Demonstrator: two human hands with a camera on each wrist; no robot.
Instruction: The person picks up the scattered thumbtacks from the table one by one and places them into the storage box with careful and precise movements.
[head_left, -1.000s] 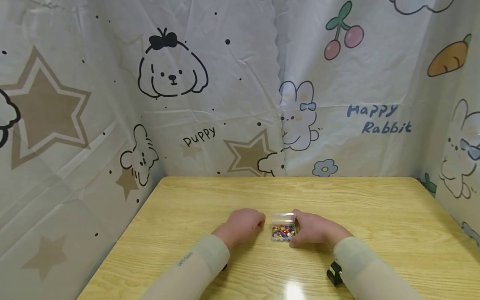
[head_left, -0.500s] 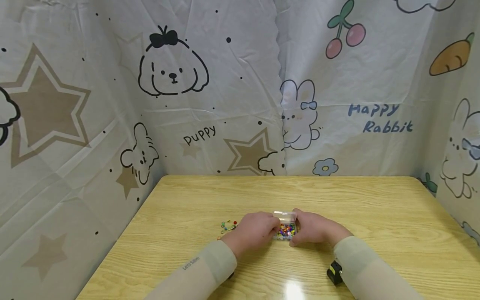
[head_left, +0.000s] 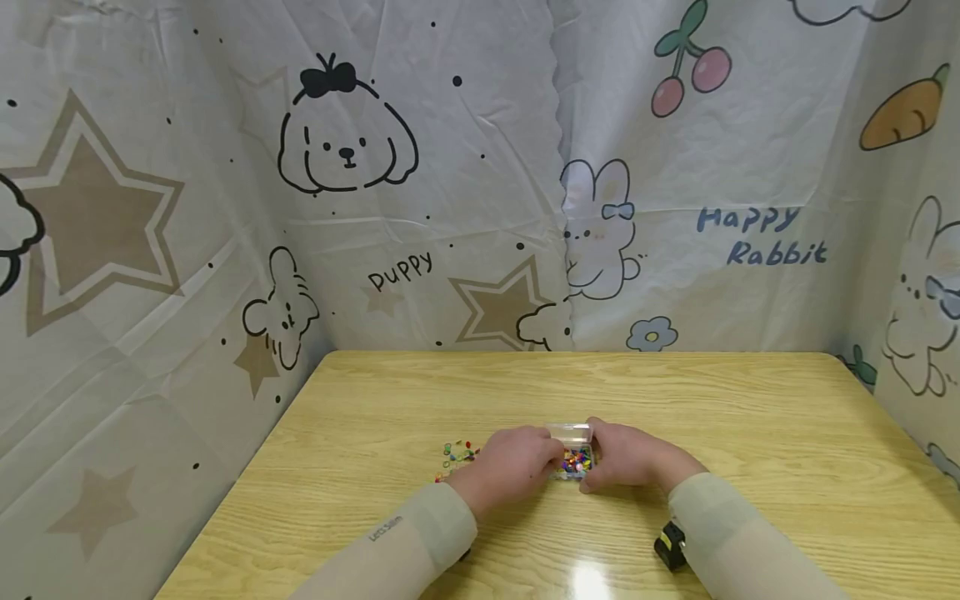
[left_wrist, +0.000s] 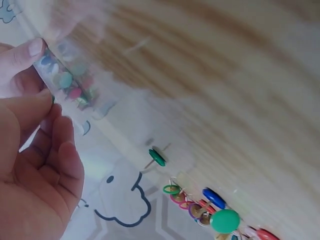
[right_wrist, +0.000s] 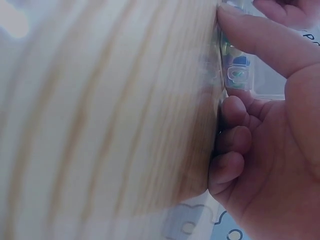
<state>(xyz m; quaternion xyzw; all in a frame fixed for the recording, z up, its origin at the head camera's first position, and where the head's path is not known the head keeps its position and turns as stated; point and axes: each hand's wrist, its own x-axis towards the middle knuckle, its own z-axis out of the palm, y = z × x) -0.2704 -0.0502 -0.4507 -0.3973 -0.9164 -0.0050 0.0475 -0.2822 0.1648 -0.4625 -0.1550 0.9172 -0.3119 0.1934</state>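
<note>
A small clear plastic box point(head_left: 576, 463) with its lid up stands on the table, filled with colourful thumbtacks point(left_wrist: 66, 80). My right hand point(head_left: 628, 454) grips the box at its right side, thumb at the near side and fingers at the far side. At the box's left edge is my left hand point(head_left: 519, 462), thumb and forefinger pinching a green thumbtack point(left_wrist: 53, 99) of which only a sliver shows. Loose thumbtacks point(head_left: 459, 455) lie left of that hand, partly hidden by it. A single green thumbtack point(left_wrist: 157, 157) lies between the pile and the box.
The wood-grain table point(head_left: 405, 392) is enclosed by a printed curtain point(head_left: 480, 167) at the back and sides. A small black device point(head_left: 670, 546) sits at the right wrist.
My left hand has moved right, from over the loose thumbtacks to the box, uncovering part of the pile. The right hand has stayed on the box.
</note>
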